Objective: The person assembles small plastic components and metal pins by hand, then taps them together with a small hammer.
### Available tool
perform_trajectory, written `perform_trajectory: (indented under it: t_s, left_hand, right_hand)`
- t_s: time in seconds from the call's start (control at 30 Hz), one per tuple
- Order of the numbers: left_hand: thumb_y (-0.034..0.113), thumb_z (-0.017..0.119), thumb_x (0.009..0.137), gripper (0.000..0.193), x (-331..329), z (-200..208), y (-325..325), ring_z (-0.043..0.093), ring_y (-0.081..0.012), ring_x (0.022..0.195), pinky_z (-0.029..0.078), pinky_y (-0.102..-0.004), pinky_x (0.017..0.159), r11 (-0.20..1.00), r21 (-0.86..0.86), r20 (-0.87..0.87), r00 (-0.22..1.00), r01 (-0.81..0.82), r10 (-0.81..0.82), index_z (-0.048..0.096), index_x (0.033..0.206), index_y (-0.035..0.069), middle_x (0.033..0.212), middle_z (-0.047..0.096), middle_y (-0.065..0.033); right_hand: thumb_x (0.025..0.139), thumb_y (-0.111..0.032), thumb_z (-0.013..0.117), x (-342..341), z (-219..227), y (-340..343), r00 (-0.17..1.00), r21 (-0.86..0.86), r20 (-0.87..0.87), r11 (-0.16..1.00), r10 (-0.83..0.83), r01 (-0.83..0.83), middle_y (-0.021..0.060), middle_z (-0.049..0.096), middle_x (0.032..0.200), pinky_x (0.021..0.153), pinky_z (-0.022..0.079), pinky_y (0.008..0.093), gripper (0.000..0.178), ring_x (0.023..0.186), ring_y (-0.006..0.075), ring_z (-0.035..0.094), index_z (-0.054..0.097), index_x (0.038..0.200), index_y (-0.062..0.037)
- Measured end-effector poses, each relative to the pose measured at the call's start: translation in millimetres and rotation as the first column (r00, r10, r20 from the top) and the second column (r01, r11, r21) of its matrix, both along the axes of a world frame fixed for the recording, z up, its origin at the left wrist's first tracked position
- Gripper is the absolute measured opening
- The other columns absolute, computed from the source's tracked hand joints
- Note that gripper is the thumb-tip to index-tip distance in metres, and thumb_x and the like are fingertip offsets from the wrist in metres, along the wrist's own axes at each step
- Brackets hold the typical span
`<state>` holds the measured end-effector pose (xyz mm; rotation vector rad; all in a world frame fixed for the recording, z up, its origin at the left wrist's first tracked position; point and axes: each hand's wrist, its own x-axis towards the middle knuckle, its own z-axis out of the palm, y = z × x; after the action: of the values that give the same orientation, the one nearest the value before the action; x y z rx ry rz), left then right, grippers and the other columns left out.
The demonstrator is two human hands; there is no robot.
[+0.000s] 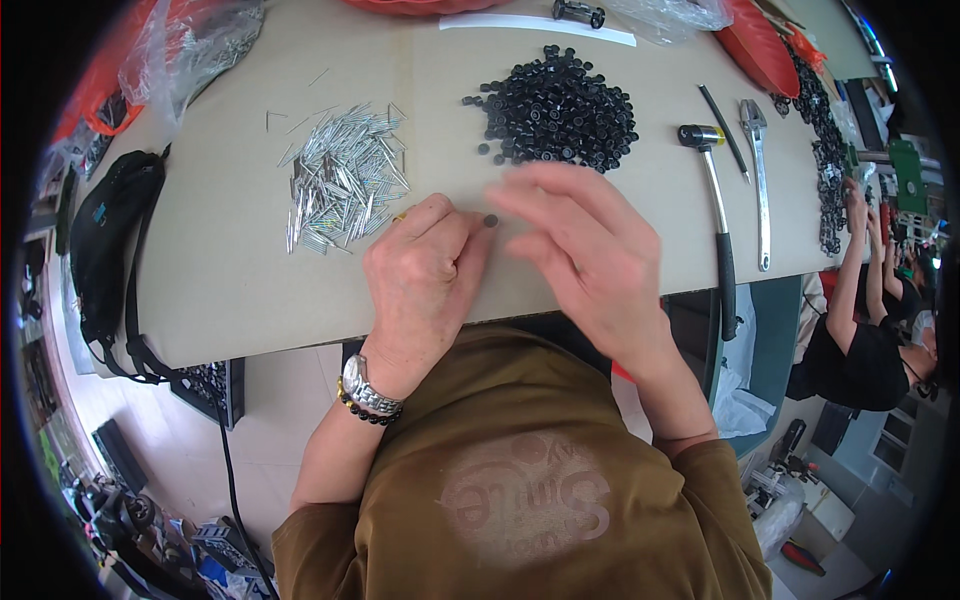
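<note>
My left hand (420,275) is closed, with a small black round piece (491,220) showing at the tip of its thumb. Whatever else lies inside those fingers is hidden. Just right of it, my right hand (592,260) hovers with its fingers stretched out and somewhat blurred, and I see nothing in it. A heap of thin silvery metal pins (350,175) lies beyond the left hand. Beyond the right hand is a pile of small black round pieces (565,110).
On the table (250,290), a hammer (715,190), a thin dark rod (722,130) and an adjustable wrench (757,180) lie at the right. Dark chain-like parts (829,170) line the right edge. A black bag (115,240) rests at the left. Other people (865,345) sit at right.
</note>
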<state>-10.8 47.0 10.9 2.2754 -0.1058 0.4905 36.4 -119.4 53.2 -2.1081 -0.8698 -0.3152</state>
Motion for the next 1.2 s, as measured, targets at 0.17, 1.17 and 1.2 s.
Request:
perform_trajectory:
  t_s: [0.17, 1.17, 1.2]
  left_hand:
    - [0.0, 0.076, 0.079, 0.007, -1.0, -2.7, -1.1, 0.061, -0.0259, 0.064, 0.049, -0.0362, 0.058, 0.999, -0.037, -0.017, 1.0, -0.023, 0.022, 0.071, 0.082, 0.002, 0.074, 0.06, -0.008]
    - [-0.006, 0.077, 0.079, 0.008, 1.8, 0.8, -5.7, 0.056, -0.0164, 0.058, 0.044, -0.0296, 0.054, 1.0, -0.028, -0.032, 0.999, -0.006, 0.005, 0.072, 0.085, -0.003, 0.073, 0.062, -0.0081]
    - [-0.006, 0.077, 0.079, 0.008, 1.8, 0.8, -5.8, 0.056, -0.0164, 0.058, 0.044, -0.0296, 0.054, 1.0, -0.023, -0.032, 0.999, -0.01, 0.009, 0.072, 0.085, -0.003, 0.073, 0.062, -0.0081]
  right_hand:
    - [0.094, -0.004, 0.064, -49.0, 56.7, 5.1, 0.419, 0.705, -0.486, 0.627, 0.767, -0.332, 0.0061, 0.06, 0.092, 0.066, 0.052, 0.0335, 0.008, 0.078, 0.0227, 0.064, 0.064, 0.101, -0.0055]
    - [0.085, -0.017, 0.078, 23.6, 14.7, -171.7, 0.74, -0.5, 0.011, 0.637, -0.673, 0.587, 0.0117, 0.067, 0.092, 0.075, 0.052, 0.0436, 0.024, 0.085, 0.0316, 0.064, 0.067, 0.104, -0.0071]
    - [0.085, -0.018, 0.078, 26.9, 6.9, -168.2, 0.723, -0.498, 0.113, 0.591, -0.682, 0.635, 0.0124, 0.066, 0.098, 0.078, 0.053, 0.0441, 0.029, 0.091, 0.032, 0.063, 0.065, 0.109, -0.0073]
